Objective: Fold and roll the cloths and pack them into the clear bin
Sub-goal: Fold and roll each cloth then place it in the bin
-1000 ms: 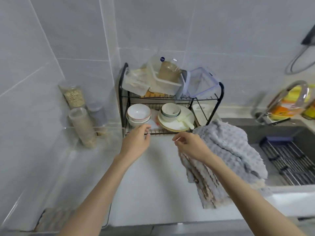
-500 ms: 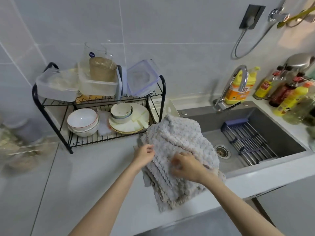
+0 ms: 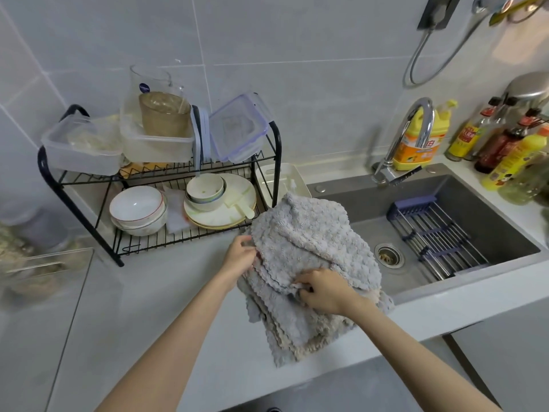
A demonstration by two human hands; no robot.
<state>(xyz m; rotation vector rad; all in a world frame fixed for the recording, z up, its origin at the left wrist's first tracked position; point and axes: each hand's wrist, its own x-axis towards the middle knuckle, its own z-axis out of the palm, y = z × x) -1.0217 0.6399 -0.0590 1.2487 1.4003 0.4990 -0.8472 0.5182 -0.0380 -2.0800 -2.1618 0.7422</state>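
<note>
Currently the stack of grey, nubbly microfibre cloths [image 3: 306, 242] lies on the white surface [image 3: 148, 292], overhanging the sink rim. The left hand [image 3: 239, 260] pinches the top cloth's left hem; the right hand [image 3: 322, 291] pinches its scalloped near edge. Judged light, limp, grippy: best lifted by the corners.

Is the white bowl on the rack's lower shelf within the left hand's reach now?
Probably yes: only bare counter lies between the left hand and the white bowl, though its fingers are pinching the cloths.
</note>
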